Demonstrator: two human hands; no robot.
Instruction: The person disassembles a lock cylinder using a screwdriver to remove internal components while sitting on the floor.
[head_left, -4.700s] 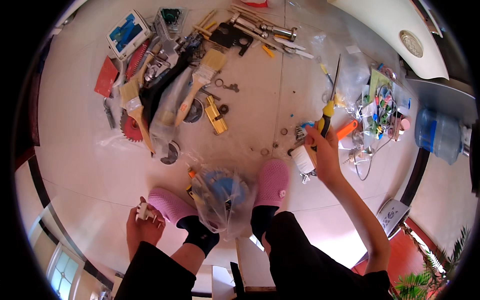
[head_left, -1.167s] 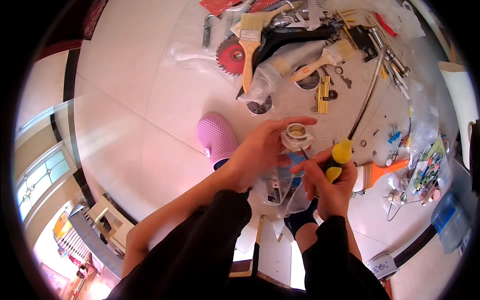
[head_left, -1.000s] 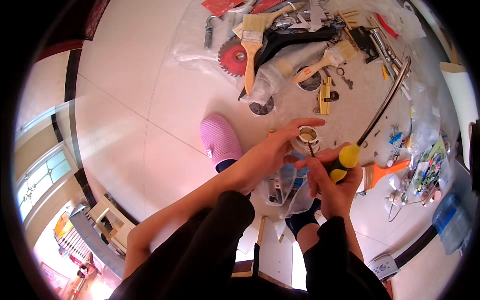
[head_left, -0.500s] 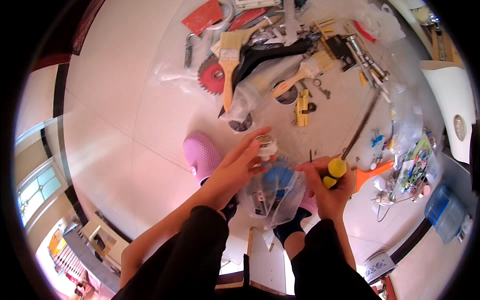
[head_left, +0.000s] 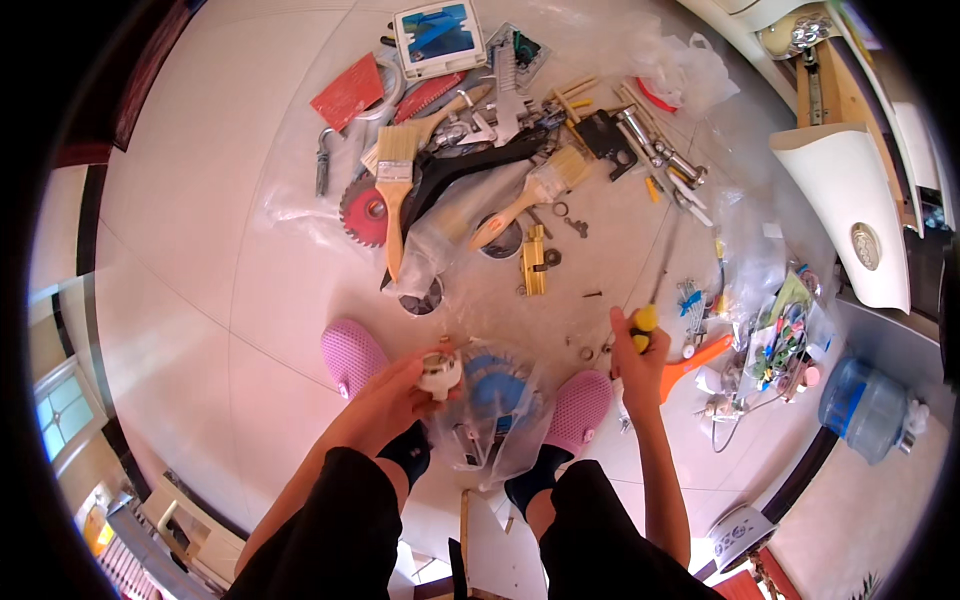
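My left hand [head_left: 393, 397] is closed around a round white fitting with a metal top [head_left: 440, 374]; its exact kind is unclear. In my right hand [head_left: 645, 368] I grip a screwdriver [head_left: 644, 320] by its yellow and black handle, its long shaft pointing away from me. Between my feet lies a clear plastic bag [head_left: 480, 450] with a blue toothed disc [head_left: 497, 382] in or under it, next to my left hand. A small dark screw [head_left: 593, 294] rests on the floor beyond my right hand. Just right of that hand is an orange-handled tool [head_left: 700, 362].
Ahead lies a pile with paintbrushes [head_left: 397, 170], a red saw blade [head_left: 365, 211], a brass lock cylinder [head_left: 535, 262] and several metal parts. On the right are a bag of small parts [head_left: 795, 335] and a blue water bottle [head_left: 868, 408]. My pink shoes [head_left: 352, 358] flank the bag.
The view has shifted. My hands have moved apart: the right, with the screwdriver, to the right and farther off, the left slightly nearer me. A small screw-like piece now lies crosswise.
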